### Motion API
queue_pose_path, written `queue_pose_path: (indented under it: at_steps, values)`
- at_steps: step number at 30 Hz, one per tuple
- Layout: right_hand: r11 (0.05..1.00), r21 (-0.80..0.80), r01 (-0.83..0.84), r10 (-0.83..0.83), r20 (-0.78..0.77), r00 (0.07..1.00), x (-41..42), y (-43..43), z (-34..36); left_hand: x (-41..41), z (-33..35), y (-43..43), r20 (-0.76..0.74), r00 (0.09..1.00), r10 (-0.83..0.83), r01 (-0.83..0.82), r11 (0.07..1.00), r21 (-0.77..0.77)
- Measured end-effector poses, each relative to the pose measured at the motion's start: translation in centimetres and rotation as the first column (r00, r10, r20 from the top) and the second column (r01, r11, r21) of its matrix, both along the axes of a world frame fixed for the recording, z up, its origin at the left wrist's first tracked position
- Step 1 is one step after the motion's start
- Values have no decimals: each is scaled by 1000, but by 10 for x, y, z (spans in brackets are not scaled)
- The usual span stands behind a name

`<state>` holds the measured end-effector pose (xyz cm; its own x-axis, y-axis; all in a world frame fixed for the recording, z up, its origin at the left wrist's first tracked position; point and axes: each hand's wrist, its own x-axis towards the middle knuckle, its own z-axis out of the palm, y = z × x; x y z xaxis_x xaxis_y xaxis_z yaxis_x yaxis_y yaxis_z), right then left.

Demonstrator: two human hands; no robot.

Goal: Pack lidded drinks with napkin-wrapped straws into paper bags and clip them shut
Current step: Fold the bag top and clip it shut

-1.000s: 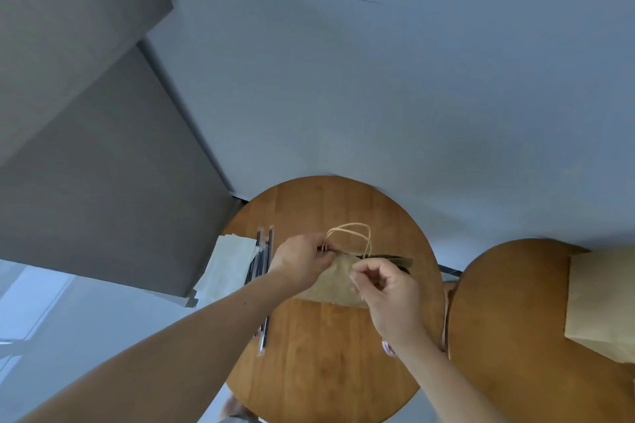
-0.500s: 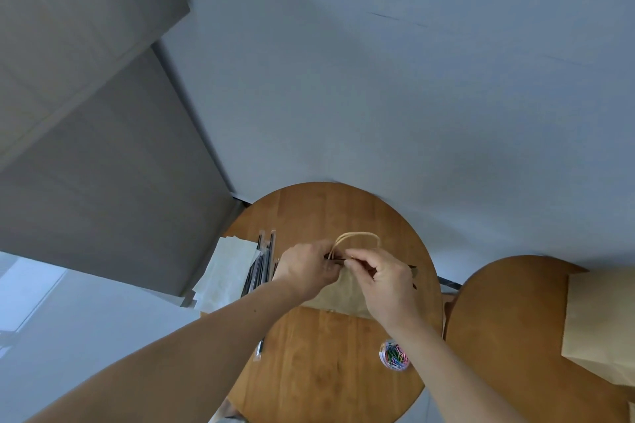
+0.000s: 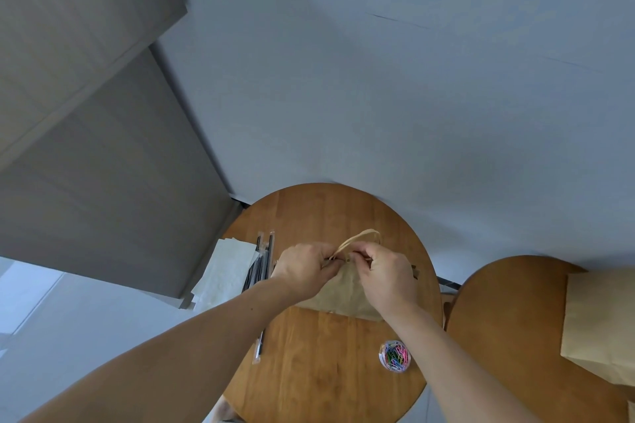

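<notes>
The person stood over a round wooden worktop (image 3: 326, 381) with both hands drawn close together at the mouth of a brown paper bag (image 3: 338, 295). The left hand (image 3: 304, 268) and the right hand (image 3: 385, 280) each pinched the bag's top edge just under its twisted paper handles (image 3: 362, 238), fingertips almost touching. The bag sat near the middle of the worktop with its mouth pressed flat, so I judged the filling done and the clipping to be the step in hand.

A small clear tub of coloured paper clips (image 3: 394, 355) stood near the right forearm. On the left lay a stack of white napkins (image 3: 226, 268) and, beside it, a bunch of wrapped black straws (image 3: 264, 259) — supplies enough, I guessed, for further bags. A second bag (image 3: 601, 319) rested on a neighbouring worktop (image 3: 508, 326) to the right, which looked like one already packed.

Much was hidden. No drink showed anywhere; if one was in the bag, the paper covered it. Whether a clip sat between the fingers I could not tell — the knuckles covered that spot. The second bag was cut off at the picture's edge, so its closure was unclear.
</notes>
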<state>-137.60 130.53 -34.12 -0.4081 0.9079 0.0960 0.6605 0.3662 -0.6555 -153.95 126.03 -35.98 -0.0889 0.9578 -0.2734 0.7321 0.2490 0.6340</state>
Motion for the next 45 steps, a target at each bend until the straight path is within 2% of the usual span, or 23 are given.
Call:
queue_pose_path:
  at_steps: [6, 10, 15, 20, 26, 29, 32, 34, 36, 37, 39, 41, 43, 45]
  values:
    - [997, 47, -66, 59, 127, 990, 1, -1, -2, 0, 2, -3, -1, 1000, -23, 23, 999, 39]
    - [992, -12, -129, 126, 305, 944, 0, 1, -2, 1, 2, -4, 3, 1000, -7, 7, 999, 39]
    - [987, -57, -147, 157, 450, 879, -1, 0, -1, 3, 1, -6, 34, 999, -11, 10, 1000, 21]
    - [984, -105, -146, 180, 557, 811, -9, 4, 3, 5, 0, -12, 31, 999, 20, -22, 998, 53]
    - [974, -89, -209, 219, 616, 757, -10, 2, 3, 8, -1, -16, 50, 999, 18, -22, 997, 80]
    - [974, -43, -225, 208, 573, 792, -7, -2, 4, 7, 2, -14, 64, 997, 33, -37, 998, 59]
    - [968, 52, -246, 226, 253, 941, 2, -10, 9, 0, 3, -13, 78, 995, 58, -64, 995, 73]
    - [945, 230, -233, 224, 65, 972, 16, -11, 11, -7, 3, -16, 59, 997, 49, -53, 995, 81]
    - [910, 367, -191, 195, 29, 980, 34, -9, 11, -19, -1, -24, 16, 999, 47, -48, 997, 63]
    - [916, 369, -158, 150, 49, 987, 43, -6, 9, -25, -3, -28, 2, 997, 75, -75, 996, 46]
    - [969, 239, -57, 22, 147, 989, 60, 0, 4, -36, -9, -38, 4, 987, 158, -158, 987, -1]
    - [999, 19, 27, -30, 225, 974, 73, 4, -6, -42, -16, -44, 17, 974, 227, -225, 972, -72]
    - [979, -197, 60, -16, 218, 976, 84, 7, -18, -45, -22, -46, 41, 964, 264, -256, 956, -141]
    - [941, -330, 73, -6, 199, 980, 88, 7, -30, -44, -29, -45, 60, 960, 273, -257, 948, -190]
